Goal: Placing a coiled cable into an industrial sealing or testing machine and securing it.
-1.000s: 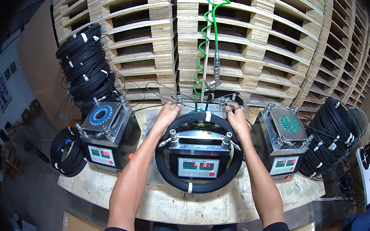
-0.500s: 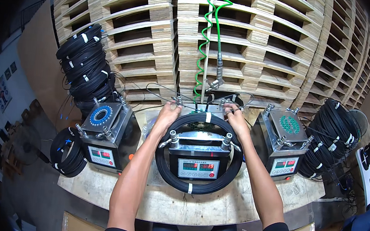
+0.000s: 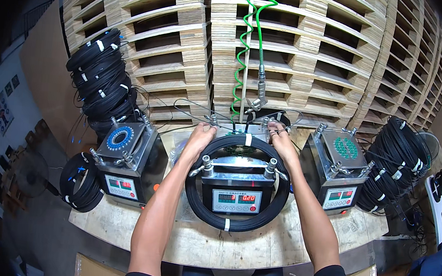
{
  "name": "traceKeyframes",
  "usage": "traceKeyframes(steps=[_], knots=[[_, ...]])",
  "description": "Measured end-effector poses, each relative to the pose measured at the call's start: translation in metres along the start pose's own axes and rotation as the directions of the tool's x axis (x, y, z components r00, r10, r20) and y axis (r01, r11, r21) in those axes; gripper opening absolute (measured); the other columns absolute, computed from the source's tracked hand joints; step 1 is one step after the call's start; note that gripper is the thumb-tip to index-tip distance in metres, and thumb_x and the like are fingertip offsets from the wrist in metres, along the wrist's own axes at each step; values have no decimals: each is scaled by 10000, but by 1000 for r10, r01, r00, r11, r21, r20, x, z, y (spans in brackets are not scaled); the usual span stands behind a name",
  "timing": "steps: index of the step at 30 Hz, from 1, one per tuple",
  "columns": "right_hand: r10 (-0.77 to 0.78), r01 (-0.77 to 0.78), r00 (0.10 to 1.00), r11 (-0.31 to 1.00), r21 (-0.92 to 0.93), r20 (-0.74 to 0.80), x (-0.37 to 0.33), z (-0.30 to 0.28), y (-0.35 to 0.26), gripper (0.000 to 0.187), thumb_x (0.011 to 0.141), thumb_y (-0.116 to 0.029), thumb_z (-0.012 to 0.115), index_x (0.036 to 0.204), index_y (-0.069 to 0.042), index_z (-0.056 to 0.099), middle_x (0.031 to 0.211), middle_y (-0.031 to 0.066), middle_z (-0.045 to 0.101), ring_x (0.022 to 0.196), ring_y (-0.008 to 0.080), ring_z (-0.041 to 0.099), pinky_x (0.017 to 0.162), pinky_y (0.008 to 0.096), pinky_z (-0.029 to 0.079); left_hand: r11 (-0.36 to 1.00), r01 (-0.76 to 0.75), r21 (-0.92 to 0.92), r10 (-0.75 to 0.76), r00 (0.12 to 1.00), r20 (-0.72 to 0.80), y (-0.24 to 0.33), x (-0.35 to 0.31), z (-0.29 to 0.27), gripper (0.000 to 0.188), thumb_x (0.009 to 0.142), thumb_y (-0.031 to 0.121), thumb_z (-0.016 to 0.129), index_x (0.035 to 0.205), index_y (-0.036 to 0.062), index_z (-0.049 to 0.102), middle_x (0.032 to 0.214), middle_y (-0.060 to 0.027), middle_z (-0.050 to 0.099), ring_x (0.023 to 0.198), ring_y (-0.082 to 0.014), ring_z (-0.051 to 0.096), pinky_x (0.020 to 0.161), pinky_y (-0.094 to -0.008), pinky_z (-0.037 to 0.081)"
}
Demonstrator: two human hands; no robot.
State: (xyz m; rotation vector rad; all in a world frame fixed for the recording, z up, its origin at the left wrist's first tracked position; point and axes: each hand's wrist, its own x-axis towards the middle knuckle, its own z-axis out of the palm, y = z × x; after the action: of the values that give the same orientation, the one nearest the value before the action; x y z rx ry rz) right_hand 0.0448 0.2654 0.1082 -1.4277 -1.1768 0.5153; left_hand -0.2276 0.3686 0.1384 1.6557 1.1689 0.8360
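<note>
A box-shaped polishing machine (image 3: 238, 182) with a lit front display stands before me. A coil of black cable (image 3: 192, 208), bound with white ties, rings it and leans against its front. My left hand (image 3: 203, 133) is closed at the far left corner clamp (image 3: 213, 119). Across from it, my right hand (image 3: 280, 137) has its fingers curled at the far right corner clamp (image 3: 265, 122). Both forearms pass outside the coil. The fingertips are partly hidden behind the hands and small metal parts. Thin black cable loops (image 3: 192, 102) arch behind the hands.
Similar machines stand left (image 3: 122, 163) and right (image 3: 338, 172), bearing blue and green connector rings. Black cable coils are stacked at left (image 3: 102, 77) and right (image 3: 394, 169). An air gun (image 3: 260, 91) hangs from a green hose (image 3: 243, 50) before wooden pallets (image 3: 293, 34).
Both hands keep their places at the far clamps. Digits on the machines' displays have changed. The hanging air gun has shifted very slightly.
</note>
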Motion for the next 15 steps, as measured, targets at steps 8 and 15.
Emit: traceKeyframes(steps=[8, 15], knots=[[99, -100, 995, 992, 72, 21, -5, 2, -14, 342, 1058, -186, 498, 1386, -91, 502, 965, 55, 637, 752, 119, 567, 700, 283, 484, 998, -53, 21, 53, 998, -14, -9, 8, -2, 509, 977, 296, 620, 1406, 63, 476, 825, -30, 568, 717, -120, 528, 632, -296, 441], [104, -105, 994, 986, -127, -9, -8, 1, -23, 299, 1055, -172, 491, 1323, -52, 546, 959, 65, 621, 743, 119, 575, 660, 286, 477, 999, -9, -49, 10, 1000, 20, -6, 2, -5, 607, 934, 323, 646, 1410, -17, 485, 1170, -227, 669, 1102, -285, 632, 958, -341, 462]])
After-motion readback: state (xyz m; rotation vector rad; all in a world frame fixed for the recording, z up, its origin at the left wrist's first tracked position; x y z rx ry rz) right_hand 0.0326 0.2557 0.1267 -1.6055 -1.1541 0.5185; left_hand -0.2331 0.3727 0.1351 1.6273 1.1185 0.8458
